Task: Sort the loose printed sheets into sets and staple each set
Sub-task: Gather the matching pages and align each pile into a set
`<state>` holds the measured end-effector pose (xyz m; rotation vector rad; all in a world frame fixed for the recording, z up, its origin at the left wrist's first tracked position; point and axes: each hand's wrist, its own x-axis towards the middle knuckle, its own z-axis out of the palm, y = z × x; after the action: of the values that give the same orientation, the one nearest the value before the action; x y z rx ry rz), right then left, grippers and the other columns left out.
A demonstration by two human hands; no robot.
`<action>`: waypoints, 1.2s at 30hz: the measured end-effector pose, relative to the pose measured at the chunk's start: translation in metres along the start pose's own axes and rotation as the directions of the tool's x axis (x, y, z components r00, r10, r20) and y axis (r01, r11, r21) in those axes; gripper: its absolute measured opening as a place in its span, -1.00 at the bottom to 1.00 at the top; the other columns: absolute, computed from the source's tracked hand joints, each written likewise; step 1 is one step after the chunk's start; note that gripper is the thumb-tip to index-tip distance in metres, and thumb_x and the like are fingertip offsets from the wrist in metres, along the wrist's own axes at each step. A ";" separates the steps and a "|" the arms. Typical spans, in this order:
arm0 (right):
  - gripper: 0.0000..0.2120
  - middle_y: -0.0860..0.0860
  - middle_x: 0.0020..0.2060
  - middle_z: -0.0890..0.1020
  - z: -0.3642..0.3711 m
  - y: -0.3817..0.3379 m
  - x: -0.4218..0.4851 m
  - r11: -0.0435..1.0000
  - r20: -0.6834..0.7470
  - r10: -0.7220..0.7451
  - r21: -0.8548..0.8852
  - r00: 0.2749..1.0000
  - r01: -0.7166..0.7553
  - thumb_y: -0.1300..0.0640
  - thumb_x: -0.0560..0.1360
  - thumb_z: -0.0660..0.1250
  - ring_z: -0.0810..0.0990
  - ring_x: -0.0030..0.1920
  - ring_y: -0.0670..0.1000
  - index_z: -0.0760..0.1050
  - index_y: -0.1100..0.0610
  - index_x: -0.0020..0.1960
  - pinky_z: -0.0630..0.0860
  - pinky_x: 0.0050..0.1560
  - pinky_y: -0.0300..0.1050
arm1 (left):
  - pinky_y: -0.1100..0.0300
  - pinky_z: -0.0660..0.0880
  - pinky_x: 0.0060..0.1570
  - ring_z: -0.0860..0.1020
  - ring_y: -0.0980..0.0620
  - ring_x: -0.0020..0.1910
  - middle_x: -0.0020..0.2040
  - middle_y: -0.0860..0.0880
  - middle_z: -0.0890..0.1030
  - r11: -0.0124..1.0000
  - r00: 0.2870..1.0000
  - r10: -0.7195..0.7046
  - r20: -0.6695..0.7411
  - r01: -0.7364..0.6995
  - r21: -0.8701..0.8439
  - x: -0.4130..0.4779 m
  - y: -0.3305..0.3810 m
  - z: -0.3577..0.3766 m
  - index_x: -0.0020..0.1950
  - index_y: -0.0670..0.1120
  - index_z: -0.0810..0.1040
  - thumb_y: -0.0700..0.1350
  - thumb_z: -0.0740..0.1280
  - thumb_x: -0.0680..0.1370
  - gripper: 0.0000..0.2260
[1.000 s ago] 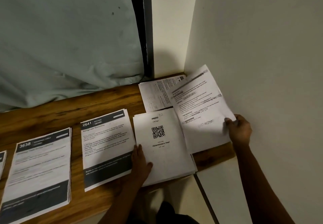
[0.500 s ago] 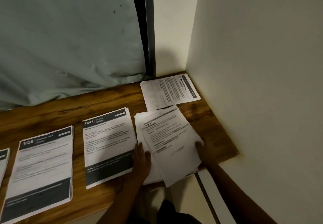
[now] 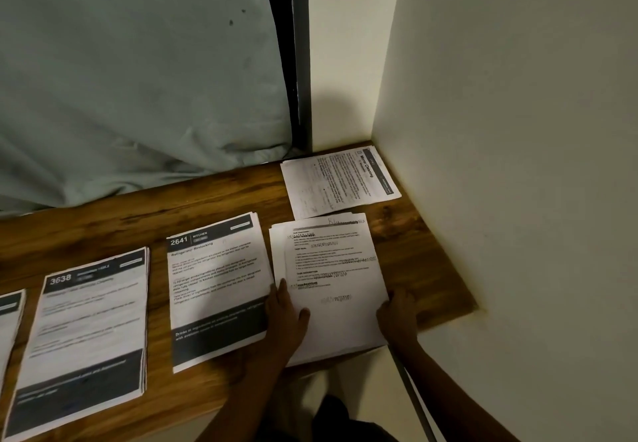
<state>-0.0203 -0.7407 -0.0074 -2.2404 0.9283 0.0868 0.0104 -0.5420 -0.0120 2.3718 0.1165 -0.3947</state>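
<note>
Several stacks of printed sheets lie in a row on a wooden table (image 3: 214,196). The rightmost stack (image 3: 331,283) has a text sheet on top. My left hand (image 3: 286,317) rests flat on its left edge, thumb on the paper. At the stack's right edge my right hand (image 3: 397,310) touches the paper, fingers against the side. To the left lie the stack headed 2641 (image 3: 217,289) and the stack headed 3638 (image 3: 86,334). A further stack (image 3: 8,324) shows at the left border. A "Mirror Cleaning" sheet pile (image 3: 340,179) lies turned sideways in the far right corner.
A white wall (image 3: 500,165) closes the table's right side and corner. A grey-green curtain (image 3: 138,79) hangs behind the table, beside a dark frame (image 3: 298,62). The table's front edge runs just under my forearms. No stapler is in view.
My right hand brought the text sheet down from the right and laid it on the rightmost stack, covering the QR-code page. It now sits squared on the pile. My left hand stayed at the stack's left edge.
</note>
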 end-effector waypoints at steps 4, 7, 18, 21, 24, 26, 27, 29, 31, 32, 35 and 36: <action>-0.70 0.21 0.22 0.43 -0.001 -0.002 0.010 0.994 0.012 -0.043 -0.096 0.999 0.044 0.26 0.54 0.19 0.41 0.22 0.20 0.34 0.28 0.27 0.38 0.21 0.05 | 0.03 -0.04 0.47 -0.08 -0.15 0.53 0.55 -0.17 -0.10 1.000 1.000 0.008 -0.010 -0.008 -0.015 -0.001 0.004 0.002 0.54 -0.15 -0.13 -0.11 0.31 0.56 -0.26; -0.69 0.21 0.20 0.45 -0.002 -0.008 0.016 0.992 0.080 -0.067 -0.104 0.995 0.075 0.22 0.56 0.18 0.43 0.20 0.18 0.33 0.28 0.28 0.40 0.24 0.05 | 0.03 0.00 0.47 -0.04 -0.15 0.52 0.55 -0.18 -0.07 0.999 1.000 -0.009 -0.017 0.008 -0.035 -0.002 0.011 0.008 0.54 -0.15 -0.13 -0.12 0.32 0.55 -0.26; -0.60 0.22 0.26 0.45 -0.013 -0.009 0.025 0.997 0.246 -0.053 0.069 0.968 0.037 0.17 0.55 0.26 0.44 0.27 0.21 0.28 0.31 0.32 0.40 0.22 -0.02 | -0.08 0.29 0.38 0.27 -0.17 0.42 0.42 -0.21 0.28 0.967 0.991 -0.097 -0.097 0.070 -0.246 0.002 0.022 0.010 0.52 -0.18 0.03 -0.27 0.38 0.48 -0.28; -0.66 0.23 0.23 0.48 -0.015 -0.007 0.023 0.993 0.282 -0.066 0.115 0.957 0.035 0.20 0.56 0.23 0.45 0.25 0.21 0.35 0.31 0.29 0.40 0.24 0.02 | -0.07 0.36 0.33 0.33 -0.15 0.38 0.38 -0.20 0.33 0.936 0.987 -0.146 -0.064 0.118 -0.330 0.006 0.024 0.009 0.48 -0.18 0.11 -0.27 0.37 0.49 -0.35; -0.71 0.23 0.18 0.50 -0.016 -0.006 0.020 0.987 0.256 -0.056 0.162 0.965 0.014 0.26 0.56 0.21 0.46 0.21 0.21 0.38 0.29 0.26 0.41 0.23 0.03 | -0.09 0.42 0.28 0.40 -0.16 0.33 0.33 -0.20 0.42 0.899 0.980 -0.190 -0.055 0.152 -0.411 0.009 0.027 0.007 0.41 -0.20 0.23 -0.28 0.35 0.51 -0.48; -0.70 0.21 0.17 0.50 -0.016 -0.006 0.018 0.979 0.238 -0.043 0.203 0.970 -0.007 0.30 0.53 0.21 0.46 0.20 0.21 0.38 0.27 0.26 0.41 0.22 0.04 | -0.08 0.44 0.25 0.45 -0.17 0.28 0.28 -0.19 0.46 0.864 0.972 -0.235 -0.017 0.201 -0.462 0.010 0.029 0.004 0.37 -0.19 0.27 -0.30 0.31 0.53 -0.57; -0.69 0.21 0.17 0.51 -0.017 -0.005 0.017 0.974 0.234 -0.038 0.224 0.972 -0.015 0.32 0.53 0.21 0.47 0.19 0.20 0.38 0.26 0.26 0.43 0.21 0.05 | -0.06 0.45 0.22 0.47 -0.17 0.25 0.25 -0.19 0.48 0.856 0.971 -0.238 -0.005 0.207 -0.473 0.009 0.029 0.003 0.34 -0.18 0.30 -0.31 0.28 0.54 -0.62; -0.70 0.20 0.15 0.52 -0.019 -0.005 0.013 0.960 0.205 -0.048 0.280 0.978 -0.012 0.33 0.53 0.20 0.49 0.15 0.19 0.39 0.24 0.26 0.45 0.17 0.05 | -0.01 0.48 0.17 0.50 -0.15 0.20 0.20 -0.17 0.52 0.859 0.979 -0.204 -0.011 0.174 -0.481 0.008 0.033 -0.001 0.22 -0.13 0.37 -0.33 0.24 0.55 -0.74; -0.70 0.17 0.12 0.53 -0.024 -0.008 0.012 0.942 0.151 -0.085 0.335 0.985 0.030 0.33 0.53 0.20 0.50 0.13 0.17 0.39 0.23 0.26 0.45 0.10 -0.01 | 0.01 0.50 0.13 0.52 -0.12 0.16 0.16 -0.14 0.53 0.879 0.988 -0.135 -0.073 0.085 -0.470 0.009 0.042 -0.008 0.13 -0.06 0.38 -0.30 0.23 0.57 -0.80; -0.70 0.14 0.09 0.53 -0.028 -0.012 0.013 0.929 0.122 -0.109 0.367 0.987 0.057 0.33 0.52 0.20 0.50 0.12 0.17 0.39 0.22 0.25 0.45 0.07 -0.04 | 0.04 0.51 0.11 0.53 -0.10 0.15 0.15 -0.12 0.53 0.891 0.989 -0.088 -0.118 0.025 -0.454 0.011 0.048 -0.013 0.13 -0.05 0.38 -0.28 0.22 0.58 -0.81; -0.71 0.08 0.02 0.52 -0.043 -0.030 0.018 0.862 0.055 -0.156 0.495 0.986 0.109 0.38 0.50 0.21 0.51 0.09 0.16 0.39 0.24 0.21 0.47 0.01 -0.03 | 0.28 0.52 -0.11 0.56 -0.03 0.06 0.09 -0.08 0.54 0.894 0.963 0.096 -0.251 -0.194 -0.403 0.018 0.067 -0.033 0.22 -0.16 0.36 -0.23 0.21 0.60 -0.80; -0.71 0.07 0.02 0.53 -0.048 -0.037 0.021 0.837 0.034 -0.165 0.534 0.986 0.121 0.37 0.51 0.21 0.51 0.09 0.13 0.39 0.23 0.22 0.48 0.01 -0.02 | 0.34 0.52 -0.19 0.57 0.01 0.03 0.07 -0.06 0.54 0.884 0.944 0.169 -0.284 -0.273 -0.380 0.020 0.073 -0.039 0.24 -0.18 0.35 -0.21 0.20 0.61 -0.79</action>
<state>0.0096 -0.7650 0.0444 -1.7627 0.6379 -0.1365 0.0535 -0.5698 0.0560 1.9700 0.0338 0.0370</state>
